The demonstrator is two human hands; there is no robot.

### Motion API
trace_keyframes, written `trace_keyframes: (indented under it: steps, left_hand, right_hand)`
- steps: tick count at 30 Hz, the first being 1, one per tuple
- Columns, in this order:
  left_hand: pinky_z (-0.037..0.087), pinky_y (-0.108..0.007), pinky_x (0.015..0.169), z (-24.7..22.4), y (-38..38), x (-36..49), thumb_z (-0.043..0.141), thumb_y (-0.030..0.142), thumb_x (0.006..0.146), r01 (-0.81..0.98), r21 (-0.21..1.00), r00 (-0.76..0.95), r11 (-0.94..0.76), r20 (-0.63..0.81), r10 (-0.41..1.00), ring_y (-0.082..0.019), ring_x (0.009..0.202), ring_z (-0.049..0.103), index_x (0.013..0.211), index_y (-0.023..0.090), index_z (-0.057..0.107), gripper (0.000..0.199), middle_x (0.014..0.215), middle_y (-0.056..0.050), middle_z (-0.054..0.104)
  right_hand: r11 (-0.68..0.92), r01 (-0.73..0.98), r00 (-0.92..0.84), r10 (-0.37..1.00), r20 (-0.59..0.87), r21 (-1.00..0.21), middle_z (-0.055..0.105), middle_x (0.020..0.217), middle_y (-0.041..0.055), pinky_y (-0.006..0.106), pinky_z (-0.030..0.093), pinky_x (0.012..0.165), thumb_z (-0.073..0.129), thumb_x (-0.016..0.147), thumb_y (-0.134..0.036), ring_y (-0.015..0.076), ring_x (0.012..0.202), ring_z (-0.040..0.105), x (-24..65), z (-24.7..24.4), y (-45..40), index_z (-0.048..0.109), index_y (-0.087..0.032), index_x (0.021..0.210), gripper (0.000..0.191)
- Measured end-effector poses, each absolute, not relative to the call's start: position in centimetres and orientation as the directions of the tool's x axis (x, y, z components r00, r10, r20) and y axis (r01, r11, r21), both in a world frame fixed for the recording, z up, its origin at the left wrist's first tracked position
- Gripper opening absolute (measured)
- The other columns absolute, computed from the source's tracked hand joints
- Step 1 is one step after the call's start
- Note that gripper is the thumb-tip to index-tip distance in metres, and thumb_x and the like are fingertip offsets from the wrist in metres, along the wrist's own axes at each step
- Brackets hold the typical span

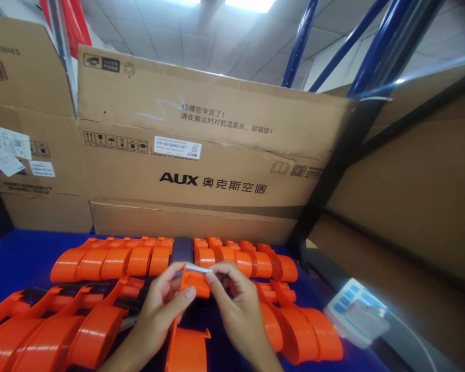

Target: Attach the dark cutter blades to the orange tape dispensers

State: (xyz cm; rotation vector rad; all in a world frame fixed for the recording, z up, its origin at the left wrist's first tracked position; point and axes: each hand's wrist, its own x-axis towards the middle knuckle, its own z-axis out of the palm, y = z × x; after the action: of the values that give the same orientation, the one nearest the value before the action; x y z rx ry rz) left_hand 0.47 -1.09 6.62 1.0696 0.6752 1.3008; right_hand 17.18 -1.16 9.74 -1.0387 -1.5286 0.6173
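An orange plastic tape dispenser (188,349) is held up in front of me, its head between both hands. Along the head's top edge runs a pale serrated blade (199,268). My left hand (165,297) is closed on the left side of the head, thumb on its front face. From the right, my right hand (236,302) pinches the head's right end by the blade. Whether the blade sits fully on the plastic I cannot tell. The dispenser's lower part hangs between my wrists, cut off by the bottom of the view.
More orange dispensers stand in rows on a blue surface (15,250), left (44,336), right (300,330) and behind (139,260). A white device with blue panels (356,312) and a cable lies at right. Cardboard (201,165) walls the back, beside a dark rack post (325,175).
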Motion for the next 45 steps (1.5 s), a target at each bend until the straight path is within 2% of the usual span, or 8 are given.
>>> trace_keyframes:
  steps: [8,14,20,24,28,31,35,45]
  left_hand:
    - [0.03,-0.018,0.047,7.3,-0.7,0.1,0.077,0.04,0.086,-0.405,0.905,0.162,-0.127,0.208,0.965,-0.008,0.051,0.039,0.122,0.022,0.062,0.044,0.061,0.007,0.05]
    - [0.028,-0.019,0.042,6.9,0.5,-1.0,0.078,0.044,0.083,-0.409,0.905,0.14,-0.115,0.186,0.972,-0.008,0.04,0.038,0.117,0.021,0.064,0.044,0.049,0.008,0.049]
    - [0.033,-0.022,0.037,6.7,2.4,-3.7,0.072,0.052,0.083,-0.677,0.727,0.222,0.115,0.053,0.974,-0.011,0.033,0.041,0.081,0.022,0.064,0.031,0.04,0.006,0.046]
    - [0.045,-0.026,0.041,7.2,2.6,-5.2,0.071,0.052,0.083,-0.763,0.621,0.181,0.178,-0.059,0.982,-0.014,0.041,0.052,0.076,0.024,0.06,0.031,0.05,0.003,0.054]
    - [0.052,-0.026,0.044,8.3,2.3,-5.3,0.073,0.052,0.08,-0.819,0.543,0.133,0.185,-0.134,0.982,-0.014,0.041,0.053,0.066,0.025,0.05,0.038,0.05,0.003,0.051]
    - [0.054,-0.024,0.044,9.6,1.8,-4.6,0.072,0.044,0.083,-0.856,0.485,0.103,0.178,-0.179,0.979,-0.013,0.042,0.055,0.067,0.024,0.05,0.033,0.053,0.003,0.052]
    - [0.056,-0.023,0.048,10.2,1.6,-3.8,0.074,0.03,0.081,-0.901,0.43,0.006,0.059,-0.124,0.992,-0.013,0.045,0.061,0.07,0.023,0.055,0.023,0.059,0.003,0.061]
    - [0.053,-0.025,0.047,8.5,2.0,-2.8,0.083,0.036,0.073,-0.777,0.625,-0.153,-0.069,-0.082,0.985,-0.015,0.048,0.063,0.075,0.023,0.063,0.025,0.059,0.003,0.065]
  right_hand:
    - [0.442,0.271,0.075,0.876,0.476,-0.855,0.068,0.086,0.0035,0.03,0.048,0.074,0.064,0.098,-0.043,0.0198,0.079,0.06,17.4,9.2,-1.0,0.07,-0.019,0.093,0.024]
    - [0.445,0.261,0.148,0.858,0.491,-0.857,0.068,0.087,0.002,0.029,0.048,0.073,0.065,0.098,-0.044,0.0193,0.08,0.062,18.3,8.8,-0.6,0.068,-0.02,0.095,0.024]
    - [0.51,0.377,0.254,0.746,0.616,-0.773,0.068,0.088,0.0031,0.032,0.049,0.076,0.064,0.098,-0.039,0.0207,0.08,0.062,19.2,9.1,-0.1,0.068,-0.021,0.096,0.018]
    - [0.566,0.539,0.031,0.726,0.687,-0.623,0.069,0.09,0.0049,0.034,0.049,0.079,0.065,0.098,-0.03,0.0227,0.084,0.063,18.6,9.5,-0.5,0.072,-0.022,0.094,0.011]
    - [0.662,0.578,-0.321,0.723,0.612,-0.477,0.071,0.093,0.0055,0.037,0.049,0.083,0.06,0.101,-0.023,0.0242,0.091,0.062,17.4,9.1,-1.1,0.073,-0.024,0.101,0.013]
    - [0.695,0.595,-0.45,0.704,0.549,-0.404,0.074,0.098,0.0054,0.04,0.049,0.086,0.061,0.1,-0.021,0.0251,0.095,0.062,16.8,8.6,-1.2,0.073,-0.025,0.105,0.014]
    - [0.719,0.593,-0.525,0.687,0.502,-0.363,0.075,0.1,0.0053,0.04,0.048,0.088,0.062,0.099,-0.02,0.0248,0.096,0.062,16.7,8.5,-1.2,0.074,-0.024,0.11,0.016]
    - [0.69,0.555,-0.454,0.72,0.525,-0.465,0.075,0.102,0.0042,0.041,0.049,0.089,0.056,0.103,-0.025,0.0239,0.096,0.064,17.7,9.6,-1.5,0.071,-0.027,0.119,0.022]
